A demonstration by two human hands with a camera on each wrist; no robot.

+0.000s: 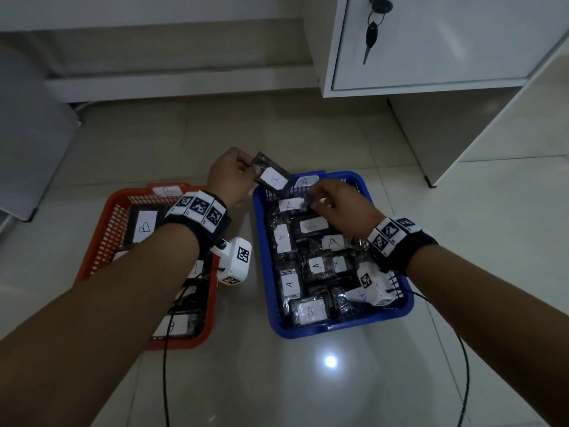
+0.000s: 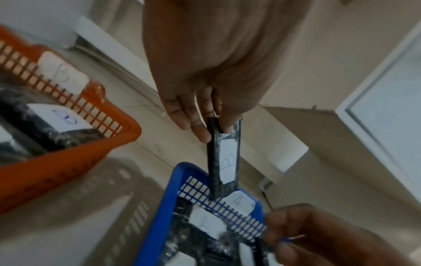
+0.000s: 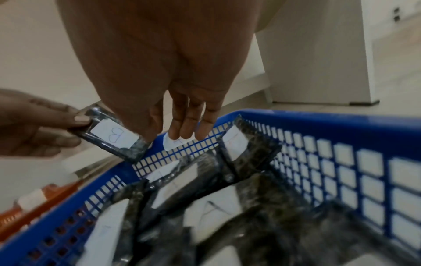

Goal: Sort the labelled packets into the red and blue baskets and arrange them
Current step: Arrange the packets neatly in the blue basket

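Observation:
My left hand (image 1: 250, 168) pinches a dark packet labelled B (image 1: 272, 177) by its end, above the far left corner of the blue basket (image 1: 338, 325). The left wrist view shows this packet (image 2: 226, 158) hanging from the fingertips (image 2: 200, 133); in the right wrist view it (image 3: 114, 137) is at the left. Held over the far end of the blue basket, my right hand (image 1: 317, 201) has its fingers (image 3: 187, 124) hanging straight and holding nothing. Several A packets (image 1: 317, 266) fill the blue basket. The red basket (image 1: 92, 263) at the left holds B packets (image 1: 144, 227).
Both baskets stand on a glossy tiled floor. A white cabinet (image 1: 431, 41) with keys (image 1: 371, 29) in its lock is at the far right. A grey panel (image 1: 24, 134) is at the left. Black cables (image 1: 465, 365) trail from my wrists across the floor.

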